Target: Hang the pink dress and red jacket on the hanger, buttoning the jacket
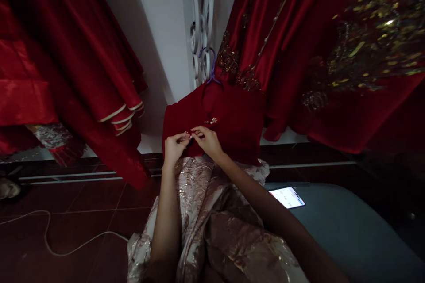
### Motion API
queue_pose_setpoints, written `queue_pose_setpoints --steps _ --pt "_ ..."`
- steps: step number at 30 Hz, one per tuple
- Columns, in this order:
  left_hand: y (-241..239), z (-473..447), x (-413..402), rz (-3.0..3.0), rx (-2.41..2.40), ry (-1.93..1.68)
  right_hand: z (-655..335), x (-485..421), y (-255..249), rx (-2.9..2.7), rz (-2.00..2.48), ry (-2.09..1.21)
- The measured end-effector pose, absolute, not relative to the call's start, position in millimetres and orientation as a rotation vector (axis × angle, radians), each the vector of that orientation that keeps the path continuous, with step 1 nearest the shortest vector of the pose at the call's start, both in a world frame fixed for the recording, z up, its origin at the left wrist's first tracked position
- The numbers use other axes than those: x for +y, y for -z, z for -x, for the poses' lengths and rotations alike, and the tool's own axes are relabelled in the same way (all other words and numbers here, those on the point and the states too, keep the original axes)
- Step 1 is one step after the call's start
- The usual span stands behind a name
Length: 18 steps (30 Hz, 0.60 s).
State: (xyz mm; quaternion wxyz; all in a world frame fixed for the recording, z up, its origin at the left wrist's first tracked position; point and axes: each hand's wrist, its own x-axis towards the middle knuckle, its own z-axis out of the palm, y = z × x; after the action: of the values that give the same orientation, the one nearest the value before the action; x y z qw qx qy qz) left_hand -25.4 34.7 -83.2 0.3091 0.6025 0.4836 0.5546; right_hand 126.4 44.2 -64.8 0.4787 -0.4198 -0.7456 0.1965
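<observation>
A dark red garment [234, 126] hangs in front of me from a purple hanger [214, 68]. Near its neckline sits a small beaded clasp [211, 120] with a flower shape. Just below that, both my hands pinch at a second small beaded clasp [191, 135], mostly covered by fingertips. My left hand [175, 147] has thumb and forefinger closed on its left side. From the right, my right hand [207, 141] closes its fingers on the other side. Shiny pinkish-gold brocade fabric [195, 181] spreads below the red cloth, under my forearms.
A lit phone [288, 197] lies on a grey-green seat [335, 221] at the right. Red garments [99, 57] hang at the left, and red sequinned ones [332, 110] at the right. White scrolled metalwork [203, 13] stands behind the hanger. A pale cable [71, 250] crosses the tiled floor.
</observation>
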Motion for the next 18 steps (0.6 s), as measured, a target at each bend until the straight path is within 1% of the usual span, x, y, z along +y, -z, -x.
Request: queue_pose_setpoints --steps 3,6,11,13,18 --pt "82 28 34 -1.548 1.184 -1.429 -135 41 59 -1.854 0.987 -0.576" --pt "81 36 32 -1.614 1.149 -1.342 -159 32 55 -1.877 0.992 -0.747" --pt "88 44 27 -1.838 1.326 -0.982 -214 14 57 -1.868 1.166 -1.015" --pt "93 41 27 -1.896 1.395 -0.929 -231 13 61 -1.93 1.266 -1.041" --pt "87 20 24 -2.032 1.531 -0.92 -239 20 75 -2.034 1.442 -0.938"
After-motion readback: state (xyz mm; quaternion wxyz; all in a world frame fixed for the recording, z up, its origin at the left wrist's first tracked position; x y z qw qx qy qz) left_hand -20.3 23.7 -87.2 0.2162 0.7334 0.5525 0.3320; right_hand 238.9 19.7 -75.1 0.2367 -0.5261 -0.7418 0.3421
